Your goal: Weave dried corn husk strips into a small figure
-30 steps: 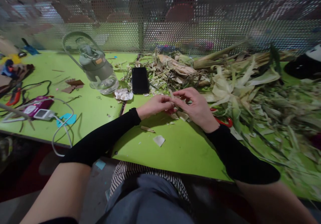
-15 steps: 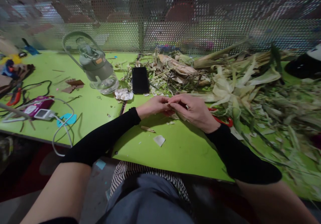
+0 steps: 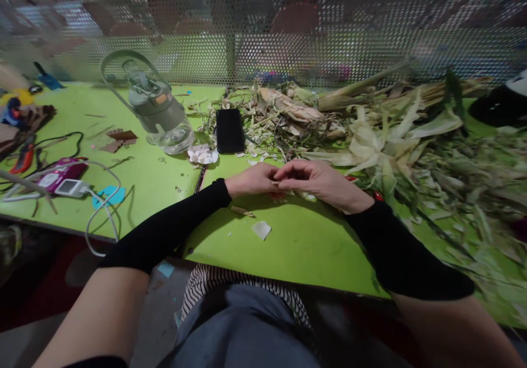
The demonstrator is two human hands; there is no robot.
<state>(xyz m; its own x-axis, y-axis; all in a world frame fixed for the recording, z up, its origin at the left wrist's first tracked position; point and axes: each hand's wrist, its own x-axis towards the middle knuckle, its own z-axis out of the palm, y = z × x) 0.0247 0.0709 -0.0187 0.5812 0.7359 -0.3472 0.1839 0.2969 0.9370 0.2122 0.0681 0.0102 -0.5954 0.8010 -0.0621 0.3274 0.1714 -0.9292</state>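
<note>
My left hand (image 3: 256, 180) and my right hand (image 3: 329, 184) meet over the green table, fingertips nearly touching. Both are closed in a pinch. A small tan piece of corn husk (image 3: 275, 182) shows between the fingertips, mostly hidden by them. On the table below lie a rolled husk strip (image 3: 242, 211) and a pale flat scrap (image 3: 262, 229). Behind my right wrist, a red-handled tool (image 3: 377, 196) shows only in part. Beyond the right hand spreads a fan of pale corn husks (image 3: 381, 143).
A black phone (image 3: 230, 131), crumpled white tissue (image 3: 202, 154) and a grey-green water bottle (image 3: 162, 112) stand or lie beyond my left hand. Shredded husks (image 3: 465, 192) cover the right side. At left are a magenta device (image 3: 68, 171) and cables. A perforated metal screen (image 3: 263, 38) closes the back.
My right hand has shifted slightly right and lower, its fingers straighter. My left hand has dipped a little. The red-handled tool is more covered by my right hand and wrist.
</note>
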